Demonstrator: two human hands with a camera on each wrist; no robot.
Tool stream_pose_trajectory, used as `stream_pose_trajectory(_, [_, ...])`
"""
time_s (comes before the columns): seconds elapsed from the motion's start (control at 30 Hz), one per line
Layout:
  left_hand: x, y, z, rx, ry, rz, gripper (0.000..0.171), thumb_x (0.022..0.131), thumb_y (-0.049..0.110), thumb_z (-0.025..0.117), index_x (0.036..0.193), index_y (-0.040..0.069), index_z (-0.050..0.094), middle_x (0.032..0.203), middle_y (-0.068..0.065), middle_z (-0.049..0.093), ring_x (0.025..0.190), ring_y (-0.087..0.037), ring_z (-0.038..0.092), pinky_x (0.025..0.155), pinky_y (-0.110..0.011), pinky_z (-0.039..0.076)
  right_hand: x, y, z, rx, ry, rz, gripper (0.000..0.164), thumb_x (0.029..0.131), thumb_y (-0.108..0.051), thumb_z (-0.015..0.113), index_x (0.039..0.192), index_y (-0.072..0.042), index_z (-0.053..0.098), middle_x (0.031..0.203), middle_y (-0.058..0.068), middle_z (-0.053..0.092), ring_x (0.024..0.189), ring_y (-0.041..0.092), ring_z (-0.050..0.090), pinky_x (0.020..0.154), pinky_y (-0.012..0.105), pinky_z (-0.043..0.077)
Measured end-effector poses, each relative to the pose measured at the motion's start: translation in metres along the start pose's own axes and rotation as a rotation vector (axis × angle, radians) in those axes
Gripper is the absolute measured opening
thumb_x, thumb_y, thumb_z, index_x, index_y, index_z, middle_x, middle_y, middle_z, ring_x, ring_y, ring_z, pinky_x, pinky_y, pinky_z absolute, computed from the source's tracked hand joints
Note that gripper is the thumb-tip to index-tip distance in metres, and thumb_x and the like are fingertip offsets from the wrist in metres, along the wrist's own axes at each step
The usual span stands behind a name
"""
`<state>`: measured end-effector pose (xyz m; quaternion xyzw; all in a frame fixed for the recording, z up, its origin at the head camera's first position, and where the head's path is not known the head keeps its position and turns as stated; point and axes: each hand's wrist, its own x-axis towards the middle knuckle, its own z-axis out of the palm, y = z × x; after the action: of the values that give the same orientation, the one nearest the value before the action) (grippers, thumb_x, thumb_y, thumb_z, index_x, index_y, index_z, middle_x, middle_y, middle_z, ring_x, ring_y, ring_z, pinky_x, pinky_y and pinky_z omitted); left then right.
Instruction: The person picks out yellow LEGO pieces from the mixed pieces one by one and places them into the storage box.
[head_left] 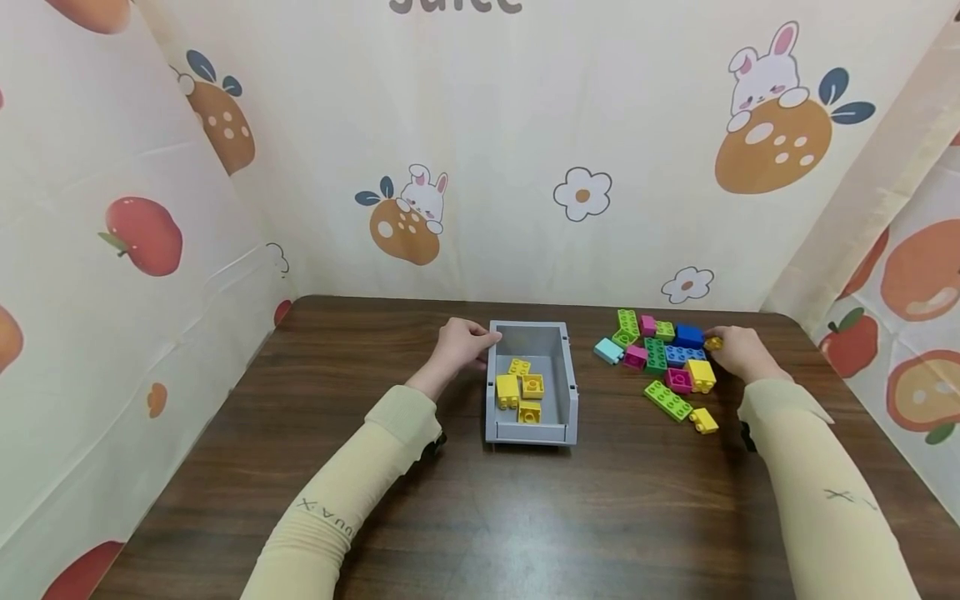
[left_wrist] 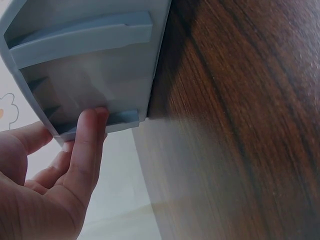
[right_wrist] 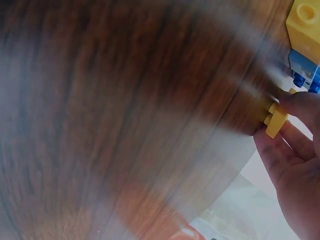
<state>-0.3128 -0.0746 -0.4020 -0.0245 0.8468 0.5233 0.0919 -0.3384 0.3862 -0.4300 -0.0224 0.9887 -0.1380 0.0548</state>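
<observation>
Table: dark brown wood grain [head_left: 600, 517], streaky, with a dull shine near its front and rounded corners at the far side.
Cloth: cream hangings [head_left: 495, 125] at the back and both sides, lightly creased, printed with rabbits, fruit and outlined flowers.
Bin: a long, open grey box [head_left: 531, 434], smooth and plastic-looking, around the table's middle; four studded yellow bricks [head_left: 507, 390] sit inside, mostly towards the near end.
Left hand: grasping [head_left: 459, 343] the bin's left wall between thumb and fingers.
Right hand: pinching [head_left: 738, 350] a small yellow brick [right_wrist: 277, 122] at the right edge of the pile, just beside a dark blue brick [head_left: 688, 336].
Pile: blocky, glossy bricks right of the bin, among them magenta [head_left: 678, 381], dark green [head_left: 655, 356] and pale blue [head_left: 608, 351]; a long lime brick [head_left: 667, 401] lies at the near side.
Sleeves: pale yellow fabric [head_left: 315, 508], wrinkled, with dark lettering.
</observation>
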Motion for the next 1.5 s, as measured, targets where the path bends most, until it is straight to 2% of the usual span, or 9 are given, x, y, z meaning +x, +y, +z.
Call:
stream_pose_trajectory(0.27, [-0.002,0.0,-0.001,-0.013,-0.012,-0.006,0.031,0.088,0.03,0.068,0.1,0.002,0.069,0.098,-0.017,0.065,0.086,-0.034,0.068,0.073,-0.04,0.059,-0.003,-0.002,-0.005,0.002,-0.015,-0.012,0.038,0.086,-0.008,0.059,0.119,0.01,0.055,0.121,0.041,0.047,0.107,0.054,0.044,0.096,0.07,0.034])
stream_pose_trajectory(0.6, [-0.003,0.001,-0.001,-0.013,-0.012,-0.005,0.031,0.087,0.03,0.068,0.1,0.002,0.069,0.094,-0.014,0.065,0.087,-0.034,0.068,0.074,-0.04,0.059,-0.006,-0.003,-0.01,-0.007,-0.017,0.0,0.036,0.085,-0.011,0.06,0.116,0.008,0.059,0.12,0.04,0.048,0.104,0.052,0.046,0.094,0.068,0.037])
stream_pose_trajectory(0.8, [-0.003,0.001,-0.001,-0.005,-0.006,-0.008,0.03,0.087,0.03,0.069,0.099,0.003,0.07,0.091,-0.012,0.064,0.084,-0.033,0.068,0.073,-0.039,0.059,-0.008,-0.008,-0.017,0.016,-0.054,0.005,0.036,0.085,-0.012,0.061,0.116,0.007,0.059,0.122,0.041,0.048,0.103,0.05,0.048,0.093,0.068,0.038])
stream_pose_trajectory(1.13, [-0.003,0.001,0.0,-0.01,-0.002,-0.004,0.03,0.087,0.03,0.068,0.099,0.003,0.07,0.093,-0.011,0.065,0.082,-0.03,0.069,0.072,-0.039,0.059,-0.015,-0.019,-0.03,0.039,-0.061,-0.037,0.035,0.087,-0.015,0.062,0.114,0.007,0.06,0.119,0.039,0.051,0.096,0.045,0.051,0.088,0.064,0.044])
stream_pose_trajectory(1.5, [-0.003,0.0,0.0,-0.002,0.004,0.003,0.03,0.087,0.03,0.068,0.099,0.003,0.069,0.096,-0.014,0.065,0.085,-0.033,0.068,0.073,-0.039,0.059,-0.016,-0.031,-0.042,0.041,-0.11,-0.069,0.036,0.085,-0.016,0.066,0.113,0.006,0.061,0.118,0.037,0.052,0.099,0.047,0.049,0.087,0.065,0.044])
